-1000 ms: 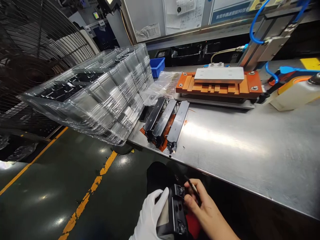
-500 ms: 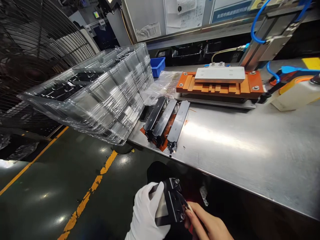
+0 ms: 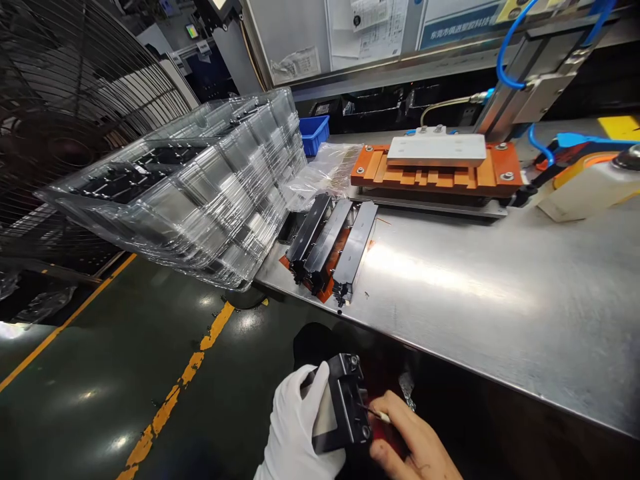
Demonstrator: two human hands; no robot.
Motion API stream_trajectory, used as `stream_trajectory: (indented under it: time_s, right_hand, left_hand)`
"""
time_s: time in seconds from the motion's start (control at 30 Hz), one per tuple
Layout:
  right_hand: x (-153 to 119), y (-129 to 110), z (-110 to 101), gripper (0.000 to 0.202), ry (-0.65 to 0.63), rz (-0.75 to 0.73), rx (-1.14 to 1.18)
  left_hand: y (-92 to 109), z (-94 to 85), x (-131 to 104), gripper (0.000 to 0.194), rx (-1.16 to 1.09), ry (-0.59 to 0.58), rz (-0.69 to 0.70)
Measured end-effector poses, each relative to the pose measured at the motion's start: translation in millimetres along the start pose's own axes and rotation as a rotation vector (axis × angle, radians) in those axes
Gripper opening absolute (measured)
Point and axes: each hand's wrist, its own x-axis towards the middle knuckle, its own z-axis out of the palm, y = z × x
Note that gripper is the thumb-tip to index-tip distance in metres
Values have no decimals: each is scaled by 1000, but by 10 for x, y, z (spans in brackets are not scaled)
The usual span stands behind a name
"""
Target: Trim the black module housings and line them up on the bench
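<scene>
My left hand (image 3: 300, 427), in a white glove, is wrapped around a black plastic housing (image 3: 345, 400) in front of the table edge. The housing shows a lighter grey flat face near my thumb and round fittings at two corners. Bare and closed, my right hand (image 3: 417, 440) grips a slim hand tool (image 3: 379, 415) with a dark thin tip and a pale part by the fingers. That tip meets the housing's right side. Most of the tool is hidden by my fingers, so its kind is unclear.
Three long black plastic parts (image 3: 327, 240) lie on the metal table (image 3: 475, 307). Stacked clear trays (image 3: 225, 200) stand left, with a blue bin (image 3: 314, 133) behind. An orange fixture (image 3: 370, 167) sits under a press, near a white bottle (image 3: 585, 190). A fan (image 3: 75, 133) stands far left.
The tool has turned to a flatter angle against the housing's side, and my right hand has shifted slightly. My left hand still holds the housing, moved a little to the right.
</scene>
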Motion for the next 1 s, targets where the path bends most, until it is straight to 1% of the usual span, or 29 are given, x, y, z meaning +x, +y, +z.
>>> stream_trajectory:
  time_s: [0.1,0.13,0.17,0.2,0.27,0.33,0.4,0.47,0.53,0.63,0.8,0.9,1.0]
  right_hand:
    - [35,53,-3,35,81,-192,-222]
    - [30,63,-10,38,90,-225,-261]
    - [18,68,-18,38,75,-210,-255]
    - [1,70,-27,35,54,-149,-205]
    - [-27,69,-38,32,36,44,-34]
    - [-30,70,-33,36,7,202,104]
    - [-5,84,-2,42,-76,299,191]
    - [34,113,54,47,-191,377,257]
    - [71,152,124,48,-250,437,300]
    - [102,209,215,46,-257,458,285]
    - [93,247,285,44,-172,448,221]
    - [69,270,358,46,-107,505,376]
    - [62,296,487,58,-91,591,573]
  left_hand:
    - [-3,21,-14,78,15,12,5]
    - [-14,28,-17,79,17,7,-3]
    - [-33,32,-16,80,20,-4,-16]
    - [-61,32,-8,81,22,-32,-32]
    - [-137,14,36,84,30,-119,-57]
    - [-217,-30,114,86,72,-216,-67]
    - [-275,-89,211,85,144,-344,-55]
    - [-299,-142,301,82,219,-472,-25]
    - [-295,-176,367,81,259,-552,28]
    - [-262,-201,430,81,289,-593,89]
    - [-206,-247,523,84,309,-686,138]
    - [-190,-254,555,85,315,-688,154]
    - [-182,-223,564,83,330,-686,180]
